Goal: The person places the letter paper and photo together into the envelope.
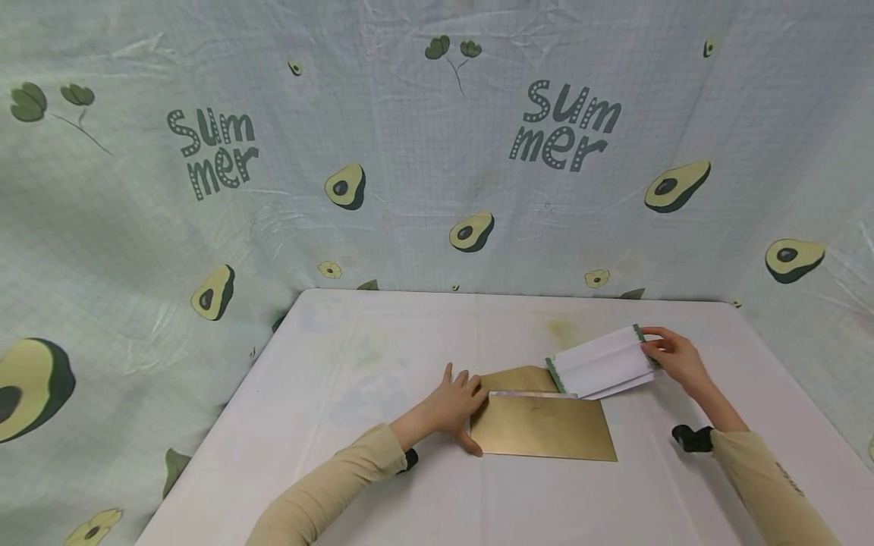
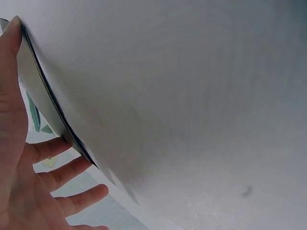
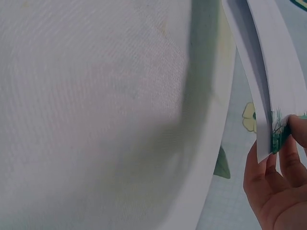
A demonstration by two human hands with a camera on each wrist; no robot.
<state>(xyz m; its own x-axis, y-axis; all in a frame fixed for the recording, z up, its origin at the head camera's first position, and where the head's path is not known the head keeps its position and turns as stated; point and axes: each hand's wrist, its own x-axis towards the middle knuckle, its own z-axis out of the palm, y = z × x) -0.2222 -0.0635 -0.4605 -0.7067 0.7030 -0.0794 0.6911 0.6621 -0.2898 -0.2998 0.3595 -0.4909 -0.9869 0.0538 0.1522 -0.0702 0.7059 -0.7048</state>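
A gold envelope [image 1: 542,428] lies on the table with its flap [image 1: 515,378] up at the far side. My left hand [image 1: 454,406] rests at its left edge, fingers spread and mostly straight, thumb by the near corner; in the left wrist view its thumb and two fingers touch the envelope's edge [image 2: 43,91]. With thumb and fingers my right hand [image 1: 676,358] pinches the right end of a folded white paper [image 1: 604,360] with green bands at its ends. The paper's left end lies over the flap, near the envelope's opening. In the right wrist view the folded layers [image 3: 283,62] stand apart.
Both hands work on a white table [image 1: 382,341]. Behind it hangs a pale curtain [image 1: 410,136] printed with avocados and lettering. Dark wrist-worn devices [image 1: 693,438] sit beneath the forearms.
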